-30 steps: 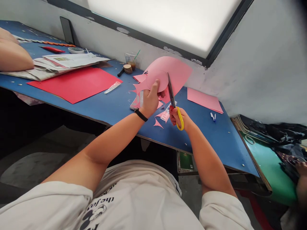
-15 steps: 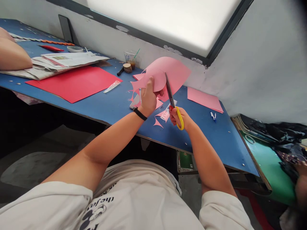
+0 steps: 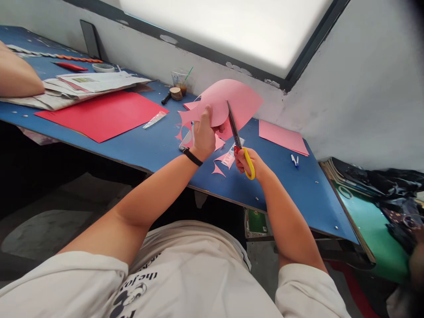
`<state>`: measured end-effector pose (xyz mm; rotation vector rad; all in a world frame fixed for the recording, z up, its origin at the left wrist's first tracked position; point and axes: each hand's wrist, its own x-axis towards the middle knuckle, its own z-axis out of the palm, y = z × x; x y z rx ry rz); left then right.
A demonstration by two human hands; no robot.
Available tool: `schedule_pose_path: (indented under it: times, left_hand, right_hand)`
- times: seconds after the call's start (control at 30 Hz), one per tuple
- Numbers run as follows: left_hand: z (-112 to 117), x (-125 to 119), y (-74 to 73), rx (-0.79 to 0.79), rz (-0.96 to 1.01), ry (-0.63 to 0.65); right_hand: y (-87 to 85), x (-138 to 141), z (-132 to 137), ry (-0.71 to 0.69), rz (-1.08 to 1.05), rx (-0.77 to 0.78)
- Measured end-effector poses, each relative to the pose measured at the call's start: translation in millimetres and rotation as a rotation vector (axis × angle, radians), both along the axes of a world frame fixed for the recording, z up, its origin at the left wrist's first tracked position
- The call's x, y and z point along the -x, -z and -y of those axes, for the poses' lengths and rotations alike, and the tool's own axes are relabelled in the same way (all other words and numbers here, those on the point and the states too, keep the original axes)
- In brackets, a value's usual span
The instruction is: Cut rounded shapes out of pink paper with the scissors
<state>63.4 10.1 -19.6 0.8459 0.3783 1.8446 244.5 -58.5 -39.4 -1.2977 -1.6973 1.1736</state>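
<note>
My left hand (image 3: 204, 134) pinches a curved sheet of pink paper (image 3: 236, 95) above the table, thumb on top and fingers underneath. Jagged cut edges hang from the sheet's left side. In my right hand (image 3: 247, 162) is a pair of scissors (image 3: 235, 126) with a yellow and red handle. Its blades point away from me and look nearly closed, at the paper's cut edge. Under the hands lie a pink scrap (image 3: 218, 170) and a printed plastic wrapper (image 3: 229, 157). A phone-like object is partly hidden beneath the left hand.
On the blue table (image 3: 159, 152) lie red paper (image 3: 106, 112), newspapers (image 3: 66, 90), a stack of pink paper (image 3: 283, 137) and blue-white pens (image 3: 294, 161). A drink cup (image 3: 179, 81) stands near the wall. Another person's arm (image 3: 20, 75) rests at the left.
The pink paper and my left hand have shifted very slightly left. The scissors have barely moved and stay at the paper's edge.
</note>
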Motion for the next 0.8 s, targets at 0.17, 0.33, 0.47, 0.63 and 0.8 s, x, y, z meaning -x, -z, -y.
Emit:
schedule_pose_path:
  times: [0.17,0.33,0.47,0.63,0.8]
  left_hand:
    - [-0.9,2.0,-0.4,0.025,-0.001,-0.009]
    - [-4.9,1.7,-1.0,0.033,-0.009,-0.012]
    - [-4.3,0.1,2.5,0.024,-0.008,0.005]
    - [0.3,-2.0,7.4,-0.011,-0.134,0.029]
    - [3.7,-2.5,3.5,0.045,-0.144,0.045]
  right_hand:
    - [3.3,-1.3,-2.1,0.011,-0.016,0.003]
    - [5.1,-2.0,-3.7,0.011,-0.034,0.002]
    - [8.6,-2.1,-6.0,0.024,-0.039,-0.015]
    - [14.3,-2.6,-8.6,0.051,-0.037,-0.052]
    - [12.8,-1.4,-8.3,0.053,-0.033,-0.068]
